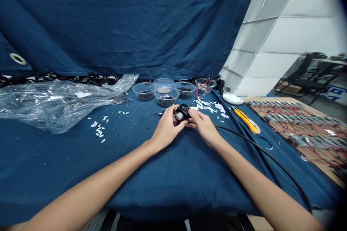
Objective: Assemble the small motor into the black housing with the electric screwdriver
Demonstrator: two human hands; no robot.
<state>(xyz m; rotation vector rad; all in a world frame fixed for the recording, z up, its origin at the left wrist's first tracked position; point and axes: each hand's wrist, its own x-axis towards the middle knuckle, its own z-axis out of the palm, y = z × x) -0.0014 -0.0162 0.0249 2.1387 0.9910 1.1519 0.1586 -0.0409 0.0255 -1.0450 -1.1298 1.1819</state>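
Note:
Both my hands meet over a small black part with a silver motor and red wires (181,112), low on the blue cloth-covered table (135,166). My left hand (166,130) curls around the part from the left, fingers closed on it. My right hand (203,125) pinches it from the right. White scraps (210,107) lie just behind the part.
Several clear plastic bowls (166,92) of small dark pieces stand behind my hands. A crumpled clear plastic bag (54,101) lies at the left. A yellow-handled cutter (246,120) and a black cable (271,157) lie at the right, beside a tray of wired motors (303,126).

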